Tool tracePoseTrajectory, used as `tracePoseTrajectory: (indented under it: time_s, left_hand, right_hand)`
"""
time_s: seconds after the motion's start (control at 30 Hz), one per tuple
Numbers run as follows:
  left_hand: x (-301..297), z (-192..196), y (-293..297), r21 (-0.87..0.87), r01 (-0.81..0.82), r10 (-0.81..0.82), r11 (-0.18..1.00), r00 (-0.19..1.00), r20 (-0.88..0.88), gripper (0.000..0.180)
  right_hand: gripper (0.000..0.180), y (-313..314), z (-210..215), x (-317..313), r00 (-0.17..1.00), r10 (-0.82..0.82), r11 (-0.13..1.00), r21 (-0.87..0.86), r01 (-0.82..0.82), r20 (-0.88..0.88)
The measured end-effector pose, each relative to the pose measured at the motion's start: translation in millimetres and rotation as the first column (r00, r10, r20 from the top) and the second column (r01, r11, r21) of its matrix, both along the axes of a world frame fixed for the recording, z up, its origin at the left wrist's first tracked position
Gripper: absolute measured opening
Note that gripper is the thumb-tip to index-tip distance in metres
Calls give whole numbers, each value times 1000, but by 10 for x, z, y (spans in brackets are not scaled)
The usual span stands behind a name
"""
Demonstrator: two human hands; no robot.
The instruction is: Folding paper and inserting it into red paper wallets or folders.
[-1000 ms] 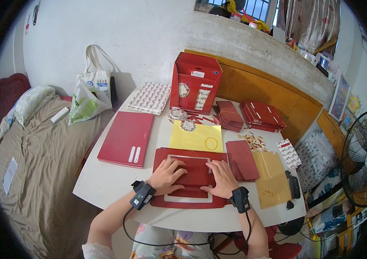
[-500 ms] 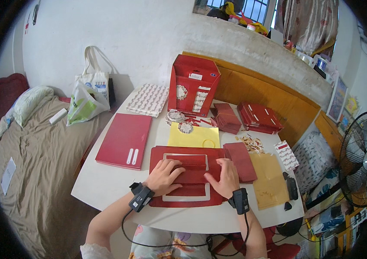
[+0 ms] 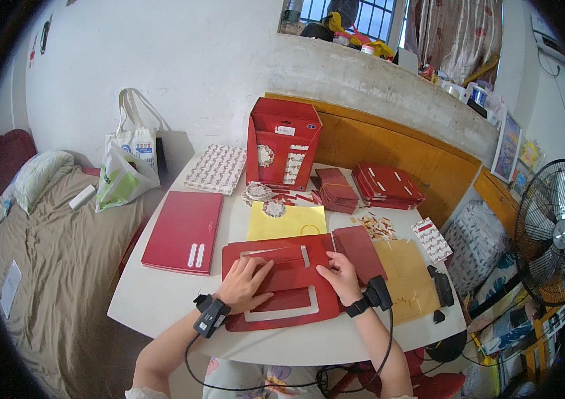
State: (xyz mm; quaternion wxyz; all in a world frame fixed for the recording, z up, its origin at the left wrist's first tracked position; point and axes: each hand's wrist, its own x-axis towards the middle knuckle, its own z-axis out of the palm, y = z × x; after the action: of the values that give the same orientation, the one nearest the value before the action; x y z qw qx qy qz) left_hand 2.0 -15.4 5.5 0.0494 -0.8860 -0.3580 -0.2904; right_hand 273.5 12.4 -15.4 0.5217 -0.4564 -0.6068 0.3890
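Note:
A red cardboard sheet (image 3: 296,315) with white strips forming a broken rectangle lies in front of me on the table. A separate-looking red band or folded flap (image 3: 290,266) crosses its middle. My left hand (image 3: 244,284) rests on the left part of this sheet and band, fingers spread and palm down. At the right edge is my right hand (image 3: 342,279), with its thumb on the red card and the fingers slightly bent and apart from the thumb. Just beyond the sheet lies yellow paper (image 3: 282,225) bearing a rubber band and a round patterned cutout (image 3: 274,208).
Red card stacks (image 3: 183,233) and a patterned stack (image 3: 216,169) lie left. Behind stands a red display box (image 3: 284,143). Right are more red stacks (image 3: 387,185), small scraps (image 3: 375,227), a tan sheet (image 3: 407,279) and black objects (image 3: 443,289). A fan (image 3: 562,233) stands far right.
The red sheet has turned slightly, its right side now farther from me. My right hand has shifted lower against its edge, and the left has moved a little left. The whole view has shifted.

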Motion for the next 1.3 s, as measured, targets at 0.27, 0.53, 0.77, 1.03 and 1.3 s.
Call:
tracePoseTrajectory:
  time_s: [0.27,0.53,0.77,1.03,1.3]
  left_hand:
    - [-13,39,-12,-16,-4,3,1000,1000,-26,69]
    - [24,47,-26,-57,-35,32,998,998,-51,70]
    - [-14,-35,10,-93,-11,10,996,1000,-12,71]
    - [-4,-41,31,-126,48,-47,991,999,11,68]
    - [-20,-162,70,-93,80,-80,992,997,4,60]
  right_hand:
    - [43,-108,197,-98,872,251,872,-293,-392,-420]
    - [50,-73,79,-37,817,300,829,-289,-479,-493]
    - [49,-87,91,-79,828,316,841,-267,-470,-463]
    - [47,-64,63,-41,860,336,867,-231,-442,-384]
    - [42,-103,74,-78,870,319,869,-251,-426,-375]
